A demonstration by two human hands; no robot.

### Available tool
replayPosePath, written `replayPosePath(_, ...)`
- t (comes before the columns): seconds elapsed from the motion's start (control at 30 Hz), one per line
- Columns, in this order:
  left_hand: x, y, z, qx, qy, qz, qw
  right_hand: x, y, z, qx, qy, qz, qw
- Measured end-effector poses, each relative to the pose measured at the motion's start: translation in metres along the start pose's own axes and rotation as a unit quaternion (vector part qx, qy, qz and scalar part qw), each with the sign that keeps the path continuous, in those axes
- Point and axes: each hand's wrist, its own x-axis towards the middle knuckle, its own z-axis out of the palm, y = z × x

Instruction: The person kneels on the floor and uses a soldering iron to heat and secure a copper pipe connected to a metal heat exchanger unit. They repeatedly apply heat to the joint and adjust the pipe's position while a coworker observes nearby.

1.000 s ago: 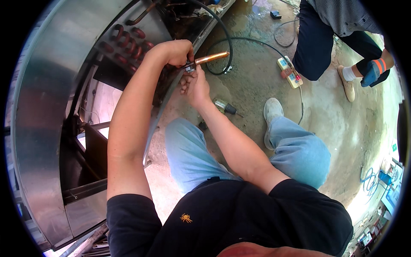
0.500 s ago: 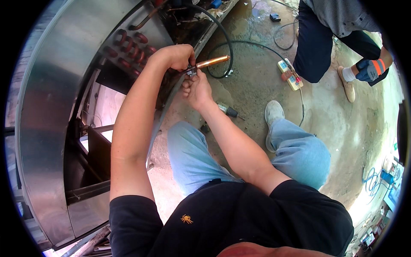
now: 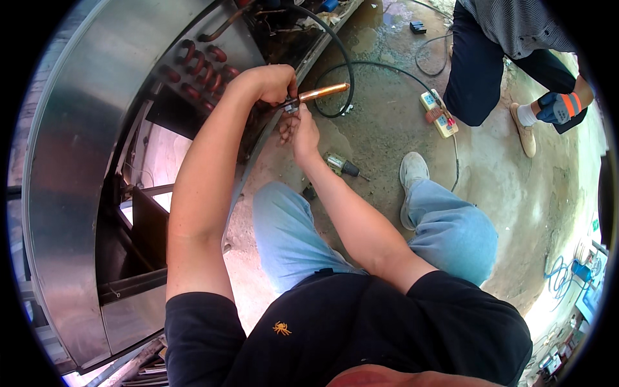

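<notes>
A copper cylinder with a tapered tip [image 3: 324, 91], perhaps a refrigeration filter drier, sticks out to the right at the edge of an opened metal cabinet [image 3: 64, 161]. At its left end sits a small grey metal piece [image 3: 291, 105], too small to identify. My left hand [image 3: 272, 84] reaches over from above, its fingers bent down and closed at that piece. From below, my right hand [image 3: 304, 134] has its thumb and fingers closed around the same spot. The fingers hide most of the grey piece and what it joins.
Red-brown bent coil tubes [image 3: 205, 74] fill the cabinet opening. A black hose [image 3: 342, 48] loops close behind the copper cylinder. A drill [image 3: 342, 165] lies on the floor near my right forearm, and a power strip [image 3: 438, 114] beyond. Another person with a gloved hand [image 3: 560, 107] crouches at right.
My right hand's fingers have shifted slightly and its wrist is turned a little more upright. The copper cylinder stays in place; the whole view has moved slightly.
</notes>
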Motion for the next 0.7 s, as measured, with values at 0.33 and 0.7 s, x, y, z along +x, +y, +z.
replayPosePath(0.33,-0.002,0.001,-0.001,-0.004,-0.008,-0.01,1.0,0.024,0.001,-0.024,0.337,-0.242,0.214,0.884)
replayPosePath(0.7,0.001,-0.004,0.0,-0.004,-0.004,0.004,1.0,0.0,0.006,-0.012,-0.272,0.009,-0.217,0.937)
